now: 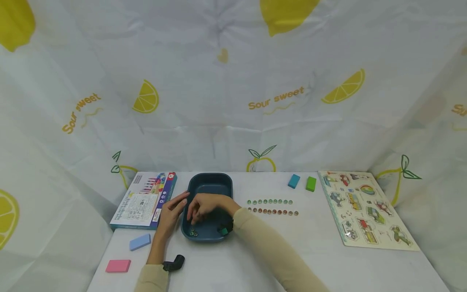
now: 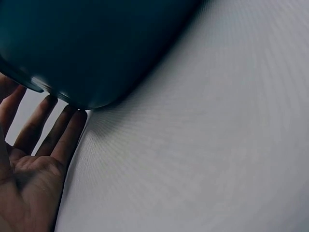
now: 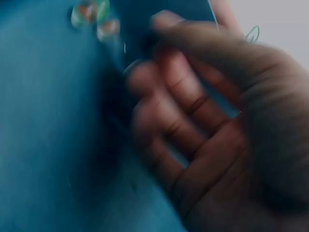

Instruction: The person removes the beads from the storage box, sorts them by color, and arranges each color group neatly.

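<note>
A dark blue rectangular tray stands on the white table. In its near left corner lie a few small glass marbles, clear with green and orange inside; the right wrist view shows the marbles close by the fingers. My right hand reaches into the tray, fingers loosely bent, thumb apart from the index finger. That hand is blurred, and I see nothing held in it. On the tray's left side rests my left hand; in its wrist view the hand touches the tray wall with extended fingertips.
Right of the tray run a row of green marbles and a row of orange-brown marbles. Around them are a blue block, a green block, a puzzle board, a flat box, a light blue block and a pink block.
</note>
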Demonstrator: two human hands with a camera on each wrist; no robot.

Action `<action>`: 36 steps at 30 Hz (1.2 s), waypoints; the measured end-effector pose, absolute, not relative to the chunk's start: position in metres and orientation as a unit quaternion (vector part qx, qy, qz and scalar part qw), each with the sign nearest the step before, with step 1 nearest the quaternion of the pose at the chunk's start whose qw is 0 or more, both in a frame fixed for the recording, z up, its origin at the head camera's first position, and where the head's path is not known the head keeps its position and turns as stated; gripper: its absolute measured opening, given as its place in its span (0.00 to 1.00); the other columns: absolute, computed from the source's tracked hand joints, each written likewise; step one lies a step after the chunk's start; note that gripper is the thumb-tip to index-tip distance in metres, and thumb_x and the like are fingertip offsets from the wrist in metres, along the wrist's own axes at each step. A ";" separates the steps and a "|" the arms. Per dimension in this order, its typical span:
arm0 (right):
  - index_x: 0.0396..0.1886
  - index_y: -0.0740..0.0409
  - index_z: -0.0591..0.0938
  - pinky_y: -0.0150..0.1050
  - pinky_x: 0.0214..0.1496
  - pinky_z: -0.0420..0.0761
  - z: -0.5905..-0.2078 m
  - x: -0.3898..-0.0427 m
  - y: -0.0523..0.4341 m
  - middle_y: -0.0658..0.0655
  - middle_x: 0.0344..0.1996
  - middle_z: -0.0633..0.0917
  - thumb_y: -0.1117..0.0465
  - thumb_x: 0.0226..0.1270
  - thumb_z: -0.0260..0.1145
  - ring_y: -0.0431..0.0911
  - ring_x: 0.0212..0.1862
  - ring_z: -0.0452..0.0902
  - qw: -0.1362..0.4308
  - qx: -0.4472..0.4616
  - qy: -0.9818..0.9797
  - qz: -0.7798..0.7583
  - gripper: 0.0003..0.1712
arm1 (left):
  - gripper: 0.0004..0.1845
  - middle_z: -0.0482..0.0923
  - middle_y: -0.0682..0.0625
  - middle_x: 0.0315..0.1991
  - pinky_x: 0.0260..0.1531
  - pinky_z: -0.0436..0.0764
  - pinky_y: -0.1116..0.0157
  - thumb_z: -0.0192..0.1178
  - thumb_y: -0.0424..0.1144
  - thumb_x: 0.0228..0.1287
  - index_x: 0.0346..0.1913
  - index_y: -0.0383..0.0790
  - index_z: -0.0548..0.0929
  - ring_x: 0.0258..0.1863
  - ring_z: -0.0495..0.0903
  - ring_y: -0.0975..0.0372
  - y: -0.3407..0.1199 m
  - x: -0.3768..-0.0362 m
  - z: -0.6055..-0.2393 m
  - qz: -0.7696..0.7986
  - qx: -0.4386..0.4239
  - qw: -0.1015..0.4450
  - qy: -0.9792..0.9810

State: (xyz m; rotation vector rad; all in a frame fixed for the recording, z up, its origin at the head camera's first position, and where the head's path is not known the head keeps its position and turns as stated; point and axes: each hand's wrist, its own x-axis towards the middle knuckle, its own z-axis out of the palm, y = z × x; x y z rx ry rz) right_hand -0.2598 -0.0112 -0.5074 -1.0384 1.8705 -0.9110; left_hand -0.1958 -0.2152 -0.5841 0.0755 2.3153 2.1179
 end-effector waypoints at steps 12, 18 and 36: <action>0.40 0.56 0.93 0.24 0.30 0.79 -0.522 -0.252 -0.019 0.45 0.22 0.85 0.69 0.64 0.77 0.32 0.25 0.75 0.363 -0.432 0.776 -0.284 0.07 | 0.22 0.74 0.42 0.77 0.63 0.81 0.77 0.60 0.43 0.80 0.69 0.36 0.82 0.66 0.77 0.81 -0.214 -0.197 -0.582 0.683 0.030 -0.003 0.730; 0.40 0.52 0.92 0.24 0.33 0.80 -0.512 -0.250 -0.013 0.42 0.26 0.87 0.64 0.67 0.77 0.31 0.27 0.76 0.343 -0.439 0.781 -0.281 0.04 | 0.22 0.74 0.43 0.77 0.63 0.81 0.76 0.59 0.44 0.80 0.69 0.37 0.82 0.67 0.77 0.79 -0.213 -0.196 -0.582 0.674 0.022 -0.004 0.739; 0.51 0.65 0.87 0.34 0.34 0.83 -0.494 -0.222 0.241 0.56 0.37 0.87 0.59 0.74 0.71 0.38 0.34 0.79 0.135 -0.252 0.839 -0.462 0.14 | 0.23 0.73 0.43 0.77 0.63 0.79 0.79 0.60 0.44 0.80 0.70 0.35 0.80 0.64 0.77 0.83 -0.214 -0.195 -0.583 0.684 0.015 -0.002 0.729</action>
